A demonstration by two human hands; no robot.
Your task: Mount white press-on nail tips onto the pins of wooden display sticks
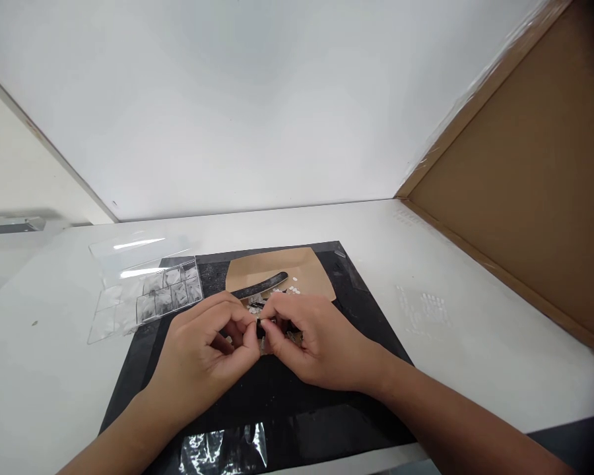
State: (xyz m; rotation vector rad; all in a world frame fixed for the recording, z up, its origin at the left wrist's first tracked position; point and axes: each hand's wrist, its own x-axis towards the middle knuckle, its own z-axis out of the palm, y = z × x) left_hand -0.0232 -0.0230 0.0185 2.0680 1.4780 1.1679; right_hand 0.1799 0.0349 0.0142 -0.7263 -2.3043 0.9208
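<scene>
My left hand and my right hand meet over the near side of a brown paper tray. Thumb and forefinger of each are pinched together, and a small dark piece shows between the fingertips. Its kind is too small and too covered to tell. Just beyond the fingers, a curved black nail file lies in the tray. Small white oval bits are scattered near it. Clear and dark scraps show around the fingers, partly hidden by my hands.
A clear compartment box with translucent pieces stands open at the left, its lid tilted back. Beneath the tray lies a black mat with glossy tape along its front. A clear sheet of small tabs is on the white table; a brown panel stands right.
</scene>
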